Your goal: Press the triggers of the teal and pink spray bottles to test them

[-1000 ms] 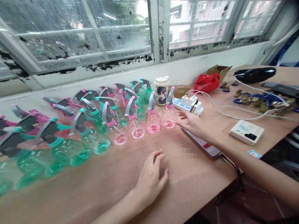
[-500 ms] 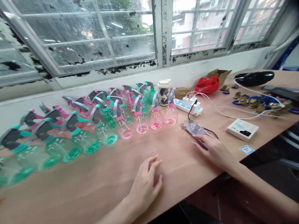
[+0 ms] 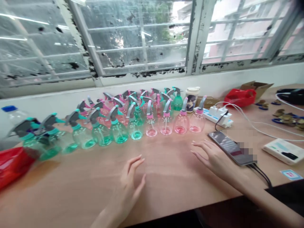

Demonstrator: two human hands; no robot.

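Note:
My left hand (image 3: 130, 180) is over the front of the wooden table (image 3: 78, 190), fingers apart and holding nothing. My right hand (image 3: 213, 158) hovers or rests just left of a smartphone (image 3: 230, 147), its fingers spread and nothing in them. Behind both hands stand rows of spray bottles. The front row runs from a green spray bottle (image 3: 118, 131) and others like it on the left to a pink spray bottle (image 3: 197, 122) at the right end. More bottles behind are partly hidden. A black cable leads out of the phone's near end.
A patterned cup (image 3: 191, 99) stands behind the pink bottles. Right of it are a white power strip (image 3: 217, 117), a red plastic bag (image 3: 241, 97), a white power bank (image 3: 285, 150) and gold-and-blue pieces (image 3: 285, 117). Another red bag (image 3: 14, 164) lies at the left edge.
The view has swung left, bringing in the left red bag. My right hand moved from beside the end pink bottle onto the phone, then off to its left. The phone's position on the table has shifted.

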